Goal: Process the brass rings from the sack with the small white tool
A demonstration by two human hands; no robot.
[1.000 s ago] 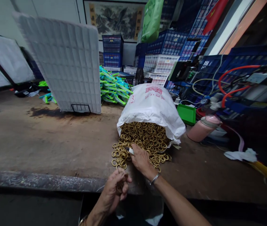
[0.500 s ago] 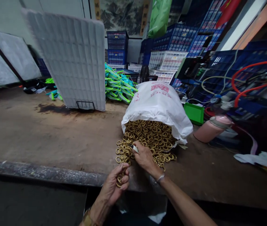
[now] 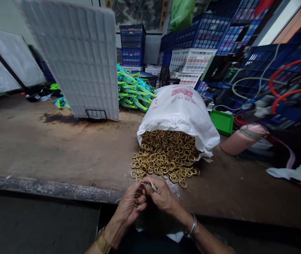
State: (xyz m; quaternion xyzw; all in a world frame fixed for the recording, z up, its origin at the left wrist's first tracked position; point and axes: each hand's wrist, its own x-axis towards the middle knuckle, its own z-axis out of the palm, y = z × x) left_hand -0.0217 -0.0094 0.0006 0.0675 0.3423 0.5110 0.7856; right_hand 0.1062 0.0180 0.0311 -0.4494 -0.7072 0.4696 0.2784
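A white sack (image 3: 182, 113) lies on its side on the brown bench, and several brass rings (image 3: 163, 155) spill from its open mouth. My left hand (image 3: 128, 208) is curled at the bench's near edge, closed on a small stack of brass rings (image 3: 137, 198). My right hand (image 3: 162, 195) is pressed against it, fingers pinched around a small white and dark tool (image 3: 152, 186) right at those rings. Both hands sit just in front of the loose ring pile.
A white gridded panel (image 3: 78, 60) stands upright at the back left. Green and blue plastic parts (image 3: 133, 90) are piled behind the sack. A green box (image 3: 222, 121), a pink flask (image 3: 246, 139) and hoses lie to the right. Blue and white crates are stacked behind.
My right hand has pulled back from the ring pile to meet my left hand at the bench edge. The view has shifted a little downward.
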